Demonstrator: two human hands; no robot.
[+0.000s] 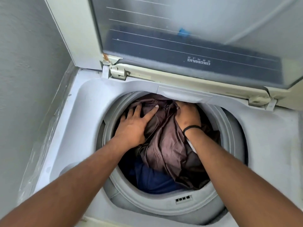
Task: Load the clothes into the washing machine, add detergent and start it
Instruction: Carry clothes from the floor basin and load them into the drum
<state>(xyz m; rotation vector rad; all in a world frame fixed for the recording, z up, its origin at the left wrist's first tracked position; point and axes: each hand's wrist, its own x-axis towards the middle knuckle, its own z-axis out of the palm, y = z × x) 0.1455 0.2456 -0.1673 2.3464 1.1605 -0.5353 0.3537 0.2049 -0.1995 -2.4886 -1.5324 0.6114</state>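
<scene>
A top-loading washing machine [91, 102] stands with its lid [188, 46] raised. Its round drum opening [232, 128] holds a shiny brown garment [165, 145] on top and a dark blue one [154, 179] below at the front. Both my hands are inside the drum. My left hand [136, 123] lies flat with spread, straight fingers, pressing on the left side of the brown garment. My right hand [188, 115], with a black band at the wrist, is on the garment's far right side; its fingers are buried in the cloth and hidden.
A grey wall [24, 63] runs close along the machine's left side. The raised glass lid blocks the space behind the drum. A small vent slot [183, 199] sits on the drum ring's front edge. A blue object [184, 32] shows faintly through the lid.
</scene>
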